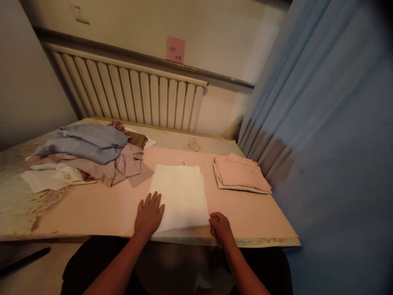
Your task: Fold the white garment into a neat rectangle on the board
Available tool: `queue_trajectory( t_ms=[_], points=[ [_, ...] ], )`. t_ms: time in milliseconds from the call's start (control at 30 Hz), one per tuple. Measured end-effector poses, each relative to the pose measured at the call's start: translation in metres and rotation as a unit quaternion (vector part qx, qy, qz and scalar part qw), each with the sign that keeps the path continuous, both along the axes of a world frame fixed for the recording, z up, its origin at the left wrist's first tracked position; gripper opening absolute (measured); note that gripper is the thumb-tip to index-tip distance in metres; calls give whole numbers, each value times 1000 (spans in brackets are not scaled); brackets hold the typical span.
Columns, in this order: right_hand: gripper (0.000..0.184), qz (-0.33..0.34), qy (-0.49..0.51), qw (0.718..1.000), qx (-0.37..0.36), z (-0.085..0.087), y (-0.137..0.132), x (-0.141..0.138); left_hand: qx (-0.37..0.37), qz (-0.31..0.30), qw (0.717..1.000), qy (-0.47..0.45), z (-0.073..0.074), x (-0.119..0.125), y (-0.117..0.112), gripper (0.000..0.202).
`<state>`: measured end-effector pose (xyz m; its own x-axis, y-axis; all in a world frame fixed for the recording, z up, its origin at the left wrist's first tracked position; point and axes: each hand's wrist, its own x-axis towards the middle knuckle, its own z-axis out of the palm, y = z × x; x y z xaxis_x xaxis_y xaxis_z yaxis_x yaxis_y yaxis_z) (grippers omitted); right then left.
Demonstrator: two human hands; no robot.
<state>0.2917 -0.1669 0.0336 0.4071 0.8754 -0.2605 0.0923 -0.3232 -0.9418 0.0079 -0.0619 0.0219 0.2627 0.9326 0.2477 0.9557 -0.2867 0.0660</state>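
Observation:
A white folded cloth (181,196), roughly square, lies flat in front of me. My left hand (149,215) rests on its near left edge with the fingers stretched out. At the near right corner, my right hand (220,224) is closed, thumb and fingers pinching the edge of the white cloth. Its fingertips are partly hidden. A thin loose strip shows at the cloth's far edge. Under it spreads a pink sheet (104,209) that covers much of the table top.
On the left is a loose heap of clothes, with a blue garment (89,141) on top. A neat stack of folded pink cloth (241,172) lies to the right. Behind the table stands a radiator (138,90); a blue curtain (322,135) hangs along the right side.

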Motion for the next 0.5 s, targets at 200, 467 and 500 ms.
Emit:
queue_trajectory(
  t_ms=[200, 467, 500],
  points=[
    [14, -5, -8, 1000, -1, 1, 0, -2, 6, -3, 1000, -7, 1, 0, -1, 54],
    [13, -13, -29, 999, -6, 3, -2, -4, 4, -1, 1000, -4, 2, 1, 0, 54],
    [13, -14, -30, 999, -6, 3, -2, -4, 5, -1, 1000, -4, 2, 1, 0, 54]
  ],
)
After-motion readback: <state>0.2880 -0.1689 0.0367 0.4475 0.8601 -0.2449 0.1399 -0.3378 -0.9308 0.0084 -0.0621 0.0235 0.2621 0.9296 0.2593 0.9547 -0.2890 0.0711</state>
